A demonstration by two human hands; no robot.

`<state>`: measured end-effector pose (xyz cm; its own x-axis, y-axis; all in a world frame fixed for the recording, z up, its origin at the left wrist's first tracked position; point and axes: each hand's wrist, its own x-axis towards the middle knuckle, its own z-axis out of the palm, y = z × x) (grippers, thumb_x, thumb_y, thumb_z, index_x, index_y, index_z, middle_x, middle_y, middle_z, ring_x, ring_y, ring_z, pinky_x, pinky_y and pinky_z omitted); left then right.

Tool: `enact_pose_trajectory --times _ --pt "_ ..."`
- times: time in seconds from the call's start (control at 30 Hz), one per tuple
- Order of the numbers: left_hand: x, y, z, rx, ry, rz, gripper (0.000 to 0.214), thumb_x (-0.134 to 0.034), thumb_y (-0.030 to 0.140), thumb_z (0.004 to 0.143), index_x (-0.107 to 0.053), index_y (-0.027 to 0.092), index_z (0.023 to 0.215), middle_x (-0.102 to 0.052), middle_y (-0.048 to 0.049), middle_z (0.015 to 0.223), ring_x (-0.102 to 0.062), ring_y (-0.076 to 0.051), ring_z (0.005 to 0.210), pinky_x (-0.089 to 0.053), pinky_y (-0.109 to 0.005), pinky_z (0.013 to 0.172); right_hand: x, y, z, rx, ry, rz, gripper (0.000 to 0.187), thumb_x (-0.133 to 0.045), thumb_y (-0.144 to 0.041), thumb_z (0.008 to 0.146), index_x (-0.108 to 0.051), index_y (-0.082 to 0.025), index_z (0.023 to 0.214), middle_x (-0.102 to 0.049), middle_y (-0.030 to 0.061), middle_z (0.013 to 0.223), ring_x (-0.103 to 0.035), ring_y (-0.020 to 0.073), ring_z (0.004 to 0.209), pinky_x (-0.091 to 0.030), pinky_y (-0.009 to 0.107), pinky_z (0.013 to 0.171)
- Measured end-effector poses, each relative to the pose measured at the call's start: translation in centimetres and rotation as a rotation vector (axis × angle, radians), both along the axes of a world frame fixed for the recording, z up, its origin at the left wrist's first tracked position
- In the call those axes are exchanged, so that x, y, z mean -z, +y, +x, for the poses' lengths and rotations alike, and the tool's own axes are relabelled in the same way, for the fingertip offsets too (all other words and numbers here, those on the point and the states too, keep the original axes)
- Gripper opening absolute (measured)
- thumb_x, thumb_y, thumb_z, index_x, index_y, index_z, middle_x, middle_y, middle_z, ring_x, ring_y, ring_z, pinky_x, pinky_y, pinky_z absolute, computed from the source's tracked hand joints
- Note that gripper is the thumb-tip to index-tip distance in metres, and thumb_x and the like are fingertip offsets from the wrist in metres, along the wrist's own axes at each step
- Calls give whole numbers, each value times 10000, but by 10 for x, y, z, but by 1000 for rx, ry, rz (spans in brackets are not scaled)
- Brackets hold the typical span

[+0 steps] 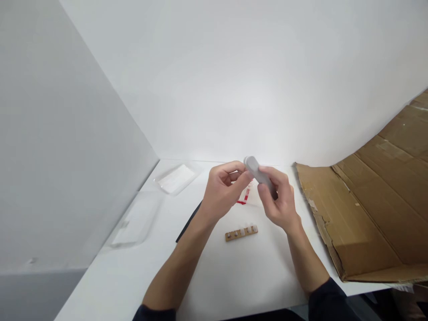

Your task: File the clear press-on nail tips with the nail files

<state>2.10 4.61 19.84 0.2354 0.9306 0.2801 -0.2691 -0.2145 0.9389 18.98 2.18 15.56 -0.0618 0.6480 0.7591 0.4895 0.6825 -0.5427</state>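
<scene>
1. We hold a small grey case (257,171) in the air above the middle of the white table (250,276), tilted so that one end points far and left.
2. Our left hand (222,189) is curled, its thumb and fingertips pinching the case around its middle, below the rounded far end.
3. Our right hand (279,196) closes around the near end, one finger lying along the body.
4. In our judgement a two-point hold like this works best with the right hand as the steady anchor and the left doing the fine work. A light pinch should do, since the case looks smooth and could slip if squeezed hard.
5. It seems wise to keep the case low and over the table, so that a slip lands it there. We should also keep our wrists above the wooden strip (241,232) with its row of small pieces, which lies just near of the hands and looks easy to knock.
6. A red-and-white packet (246,196) lies under the hands, and a black strip (189,220) shows beside the left forearm.
7. A clear tray (175,178) sits far left with a clear lid (133,220) nearer, and flattened cardboard (361,214) covers the right side. All three lie apart from the hands.
</scene>
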Motion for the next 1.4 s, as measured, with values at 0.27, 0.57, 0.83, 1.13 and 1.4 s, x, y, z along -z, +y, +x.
enact_pose_trajectory --times 0.27,0.57,0.83,1.13,1.4 --pt "4 3 -3 -12 29 2 234 -778 325 859 -686 195 687 -346 83 450 -233 -47 375 -159 -229 368 0 0 0 56 34 41 393 -560 -224 1053 -534 -342 1427 -719 17 1022 -475 118 559 -453 293 527" --pt "1 5 -3 -56 47 144 192 -775 230 832 -666 180 682 -322 103 459 -276 -45 403 -220 -211 383 -2 0 -2 71 1 38 344 -546 -226 1072 -558 -295 1409 -687 -8 916 -496 106 561 -481 276 551" --pt "3 7 -6 24 19 72 214 -791 303 848 -674 175 723 -342 110 445 -240 -33 375 -189 -210 358 2 1 -7 50 1 75 359 -532 -218 1068 -546 -300 1418 -644 -32 825 -429 98 514 -436 252 495" --pt "4 9 -5 35 13 79 220 -797 290 842 -665 176 707 -336 114 432 -228 -30 375 -191 -215 367 3 3 -7 124 -7 91 335 -524 -213 1065 -570 -279 1391 -625 -33 813 -435 98 520 -429 253 498" --pt "4 10 -4 15 22 89 220 -760 268 858 -649 181 688 -331 105 453 -283 -45 411 -243 -214 401 4 7 -6 131 -12 104 306 -525 -236 1072 -582 -264 1371 -603 -40 768 -424 98 499 -427 254 476"
